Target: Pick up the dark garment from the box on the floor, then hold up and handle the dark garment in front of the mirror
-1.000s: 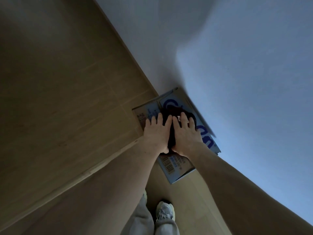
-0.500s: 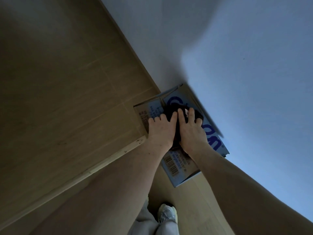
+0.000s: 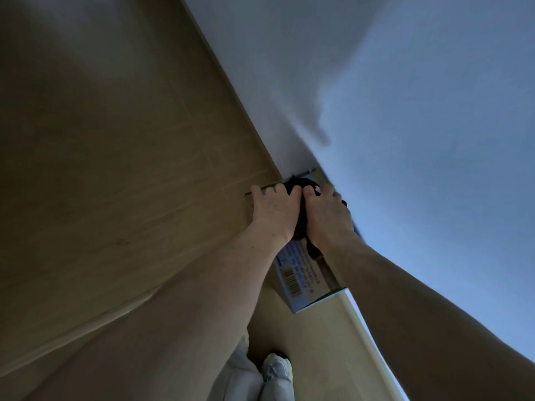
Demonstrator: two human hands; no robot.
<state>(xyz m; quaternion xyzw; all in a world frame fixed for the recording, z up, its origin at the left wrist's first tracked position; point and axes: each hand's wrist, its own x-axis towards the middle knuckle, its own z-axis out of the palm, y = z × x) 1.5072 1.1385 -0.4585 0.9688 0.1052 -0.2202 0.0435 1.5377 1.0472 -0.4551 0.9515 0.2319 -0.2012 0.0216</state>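
Hands side by side: left hand (image 3: pixel 275 214) and right hand (image 3: pixel 325 217) curl their fingers over a dark bundle (image 3: pixel 299 186) atop a blue-printed box (image 3: pixel 304 273), barcode at 6 o'clock, against the wall (image 3: pixel 376 82).

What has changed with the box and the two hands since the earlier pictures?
The cardboard box has tipped up against the wall, so its printed top is nearly hidden. The fingers of the left hand and right hand now curl over its far edge. The dark item stays between them.
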